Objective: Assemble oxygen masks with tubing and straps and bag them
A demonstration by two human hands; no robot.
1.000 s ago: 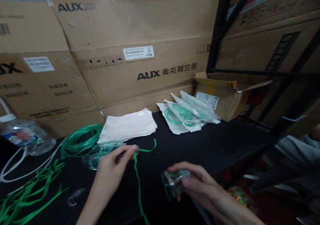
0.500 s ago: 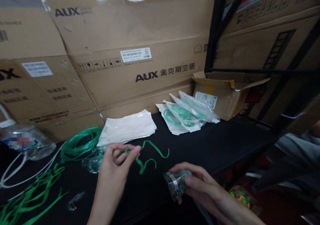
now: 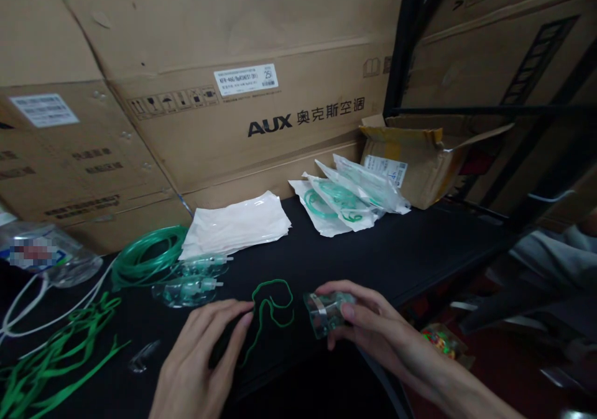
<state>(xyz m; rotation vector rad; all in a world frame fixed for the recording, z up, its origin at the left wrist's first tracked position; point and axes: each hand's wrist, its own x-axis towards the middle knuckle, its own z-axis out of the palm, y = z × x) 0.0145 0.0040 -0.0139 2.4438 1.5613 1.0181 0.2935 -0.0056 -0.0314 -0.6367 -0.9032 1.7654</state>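
Right hand [image 3: 373, 316] grips clear mask [image 3: 321, 321]; left hand [image 3: 200, 350], slightly parted, hold unclear, apparently arranges green strap [image 3: 276, 281]; lifting calls for pinching.

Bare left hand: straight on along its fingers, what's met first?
For the left hand, likely the thin, curled green fabric strap on the black tabletop; whether it already touches is unclear.

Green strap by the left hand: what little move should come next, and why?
Perhaps the left hand should straighten the green strap, since it lies curled on the black table right beside that hand, while the right hand holds the see-through piece.
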